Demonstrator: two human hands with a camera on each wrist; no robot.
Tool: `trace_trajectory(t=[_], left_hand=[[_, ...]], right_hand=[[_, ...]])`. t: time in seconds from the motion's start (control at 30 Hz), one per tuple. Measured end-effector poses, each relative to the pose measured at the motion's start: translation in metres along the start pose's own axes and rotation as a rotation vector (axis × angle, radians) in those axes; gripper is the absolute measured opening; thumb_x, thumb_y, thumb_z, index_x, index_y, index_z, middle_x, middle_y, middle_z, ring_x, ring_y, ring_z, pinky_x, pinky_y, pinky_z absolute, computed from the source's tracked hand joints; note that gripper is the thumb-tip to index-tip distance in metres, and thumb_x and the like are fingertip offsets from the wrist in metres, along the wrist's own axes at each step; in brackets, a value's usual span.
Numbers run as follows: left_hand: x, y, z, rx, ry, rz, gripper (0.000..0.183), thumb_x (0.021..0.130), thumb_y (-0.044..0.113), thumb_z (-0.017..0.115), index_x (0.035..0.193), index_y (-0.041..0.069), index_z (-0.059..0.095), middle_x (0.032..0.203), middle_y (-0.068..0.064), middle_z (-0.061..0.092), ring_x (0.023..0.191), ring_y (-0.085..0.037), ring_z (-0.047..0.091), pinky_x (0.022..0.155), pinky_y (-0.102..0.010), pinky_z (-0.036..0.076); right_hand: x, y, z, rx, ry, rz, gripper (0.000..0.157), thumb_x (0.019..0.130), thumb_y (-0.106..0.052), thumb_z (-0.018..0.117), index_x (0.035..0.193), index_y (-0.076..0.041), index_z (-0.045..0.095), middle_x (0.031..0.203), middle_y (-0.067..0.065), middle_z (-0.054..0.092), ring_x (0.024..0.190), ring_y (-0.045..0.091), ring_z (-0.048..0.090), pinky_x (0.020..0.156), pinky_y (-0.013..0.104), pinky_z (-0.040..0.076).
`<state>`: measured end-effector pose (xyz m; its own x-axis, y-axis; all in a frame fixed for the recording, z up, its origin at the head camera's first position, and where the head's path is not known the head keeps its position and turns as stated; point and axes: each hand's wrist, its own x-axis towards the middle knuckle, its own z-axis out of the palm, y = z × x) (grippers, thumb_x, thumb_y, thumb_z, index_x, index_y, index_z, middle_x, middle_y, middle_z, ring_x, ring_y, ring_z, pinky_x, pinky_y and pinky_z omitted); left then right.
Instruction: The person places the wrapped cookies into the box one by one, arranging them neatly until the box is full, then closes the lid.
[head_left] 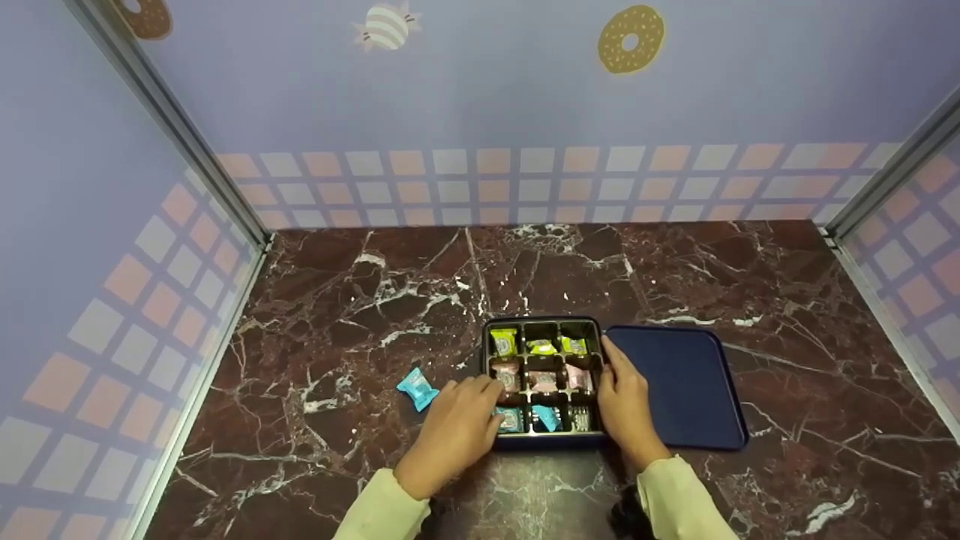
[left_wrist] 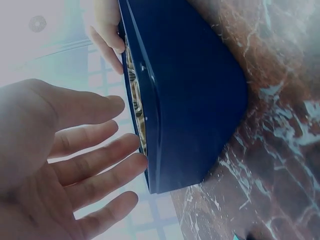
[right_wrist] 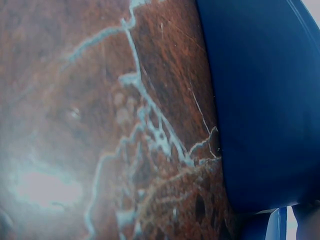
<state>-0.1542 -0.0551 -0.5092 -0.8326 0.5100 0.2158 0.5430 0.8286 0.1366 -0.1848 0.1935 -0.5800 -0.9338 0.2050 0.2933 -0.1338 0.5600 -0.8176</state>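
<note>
A dark blue box [head_left: 551,442] holds a divided tray of wrapped candies. Yellow-green candies [head_left: 504,343] fill the far row, pink candies [head_left: 543,381] the middle one. Blue candies [head_left: 547,418] sit in the near row's left and middle compartments; the near right compartment [head_left: 581,418] shows its ridged floor. My left hand [head_left: 459,420] is over the box's left edge, its fingers loosely bent and spread in the left wrist view, nothing held. Along the box's right side rests my right hand [head_left: 625,397], fingers fairly straight. One loose blue candy [head_left: 418,389] lies left of the box.
A dark blue lid [head_left: 686,386] lies flat on the marbled table [head_left: 337,322], just right of the box. Patterned panels [head_left: 487,97] enclose the table at the back and both sides.
</note>
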Motion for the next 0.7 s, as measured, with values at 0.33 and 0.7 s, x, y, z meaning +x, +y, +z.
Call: trace_trajectory(t=[0.33, 0.7], left_hand=[[-0.006, -0.009, -0.003, -0.009, 0.012, -0.040, 0.026, 0.082, 0.024, 0.073, 0.103, 0.011, 0.064, 0.097, -0.003, 0.069, 0.081, -0.019, 0.064, 0.067, -0.030, 0.046], [-0.011, -0.021, -0.002, -0.020, 0.022, -0.068, 0.019, 0.082, 0.019, 0.072, 0.097, 0.012, 0.062, 0.090, -0.002, 0.066, 0.078, -0.019, 0.063, 0.068, -0.032, 0.048]], right_hand=[[0.000, 0.001, 0.000, -0.001, 0.003, -0.008, 0.047, 0.090, 0.009, 0.047, 0.136, 0.000, 0.052, 0.138, 0.023, 0.054, 0.129, 0.037, 0.051, 0.109, 0.047, 0.039], [0.000, 0.001, 0.000, -0.004, 0.002, -0.001, 0.047, 0.091, 0.007, 0.047, 0.137, -0.001, 0.052, 0.138, 0.022, 0.054, 0.129, 0.036, 0.051, 0.108, 0.047, 0.039]])
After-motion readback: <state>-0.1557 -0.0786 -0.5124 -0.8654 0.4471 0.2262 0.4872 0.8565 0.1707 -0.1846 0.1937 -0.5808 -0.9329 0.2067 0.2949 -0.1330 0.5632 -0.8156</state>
